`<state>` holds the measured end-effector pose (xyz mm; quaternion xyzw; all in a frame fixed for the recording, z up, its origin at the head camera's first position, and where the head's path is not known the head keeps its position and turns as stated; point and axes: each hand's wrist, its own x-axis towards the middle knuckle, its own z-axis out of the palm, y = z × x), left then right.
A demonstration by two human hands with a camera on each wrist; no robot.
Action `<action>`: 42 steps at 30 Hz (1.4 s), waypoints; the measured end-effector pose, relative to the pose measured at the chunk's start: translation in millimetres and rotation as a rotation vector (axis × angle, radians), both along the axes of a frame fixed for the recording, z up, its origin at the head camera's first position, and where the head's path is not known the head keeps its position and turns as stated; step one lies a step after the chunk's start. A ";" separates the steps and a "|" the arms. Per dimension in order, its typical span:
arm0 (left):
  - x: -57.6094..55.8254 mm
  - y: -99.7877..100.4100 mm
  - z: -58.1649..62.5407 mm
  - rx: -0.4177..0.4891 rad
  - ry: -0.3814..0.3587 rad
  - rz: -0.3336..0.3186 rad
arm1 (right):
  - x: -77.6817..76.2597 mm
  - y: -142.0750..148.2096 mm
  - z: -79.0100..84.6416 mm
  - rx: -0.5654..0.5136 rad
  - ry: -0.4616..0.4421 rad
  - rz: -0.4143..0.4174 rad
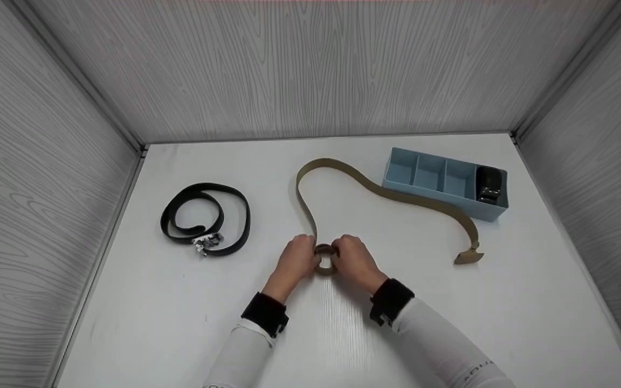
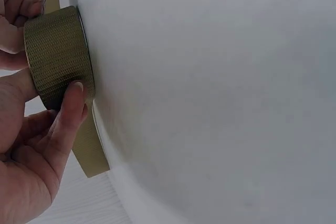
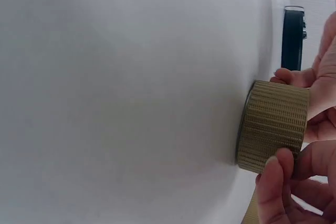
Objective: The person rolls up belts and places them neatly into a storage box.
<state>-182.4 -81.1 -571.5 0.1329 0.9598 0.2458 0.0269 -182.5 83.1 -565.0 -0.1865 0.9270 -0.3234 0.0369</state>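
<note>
Nearest, well in front of the blue box (image 1: pixel 482 209) and left of it, a small ring-shaped coil (image 1: pixel 325 271) of a tan belt (image 1: pixel 391 194) stands on edge on the white table (image 1: pixel 325 345). The left hand (image 1: pixel 295 258) pinches one side of it between thumb and fingers; the right hand (image 1: pixel 359 261) pinches the other. The coil's middle is wide and hollow, so I think its turns could spring apart if either pinch slackens, or go lopsided under uneven pressure.

Just in front of the box's right end lies the belt's tan buckle (image 1: pixel 469 257). Well left of the box, a black belt (image 1: pixel 248 214) with a silver buckle (image 1: pixel 208 242) lies loosely looped.

Farther off, the unrolled tan length curves along the box's front wall; I cannot tell whether they touch. A sharp pull could drag the buckle into the box. Its rightmost compartment holds a glossy dark thing (image 1: pixel 488 183).
</note>
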 end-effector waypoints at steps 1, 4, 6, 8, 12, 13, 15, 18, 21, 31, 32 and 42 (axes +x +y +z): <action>-0.1 0.3 -0.1 -0.024 0.017 -0.016 | -0.7 0.6 -0.9 0.021 0.027 0.024; -0.2 1.7 -1.0 -0.088 0.079 -0.072 | -2.8 2.9 -3.0 0.041 0.081 0.094; -0.6 2.9 -2.1 -0.116 0.123 -0.101 | -4.2 4.4 -3.5 0.021 0.090 0.124; -0.7 4.1 -3.3 -0.127 0.158 -0.117 | -4.9 5.9 -3.5 -0.007 0.072 0.125; -0.8 5.7 -5.9 -0.128 0.163 -0.100 | -2.6 10.1 -1.7 -0.032 -0.064 0.036; -0.5 5.7 -6.0 -0.125 0.147 -0.089 | -1.3 10.9 -0.4 -0.038 -0.105 0.009; -0.2 5.7 -5.2 -0.124 0.102 -0.072 | 1.3 11.7 2.6 -0.049 -0.193 -0.031; -0.4 5.1 -0.9 -0.132 0.031 -0.073 | 3.0 10.1 8.2 -0.050 -0.232 -0.043; -2.3 3.5 5.2 -0.134 -0.024 -0.095 | 2.1 7.1 10.8 -0.023 -0.183 0.006; -9.2 -17.3 21.4 0.047 -0.315 -0.195 | -1.5 4.3 9.5 0.027 -0.007 0.214; -9.8 -19.7 21.1 0.076 -0.340 -0.195 | -1.6 4.8 9.4 0.020 -0.006 0.221; -13.9 -22.5 18.4 0.190 -0.410 -0.111 | -3.4 3.8 5.4 -0.008 -0.075 0.132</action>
